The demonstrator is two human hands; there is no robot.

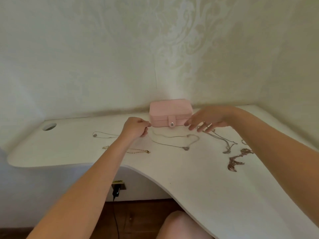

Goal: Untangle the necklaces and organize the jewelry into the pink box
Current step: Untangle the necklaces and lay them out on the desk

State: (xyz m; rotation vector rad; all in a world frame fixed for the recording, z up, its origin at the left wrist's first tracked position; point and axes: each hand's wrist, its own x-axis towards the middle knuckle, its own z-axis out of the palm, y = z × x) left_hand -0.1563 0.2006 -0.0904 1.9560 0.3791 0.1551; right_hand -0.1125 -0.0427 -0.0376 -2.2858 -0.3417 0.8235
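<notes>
Necklace [186, 148] in left hand [136, 126]; tangled chains [233, 163] right; pink box [170, 109] latched.

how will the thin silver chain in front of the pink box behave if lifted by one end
Likely floppy: the silver chain lies in loose curves on the desk, so it should dangle limply. Probably light, since it is very thin. Its pendant may slide to the low point and swing.
</notes>
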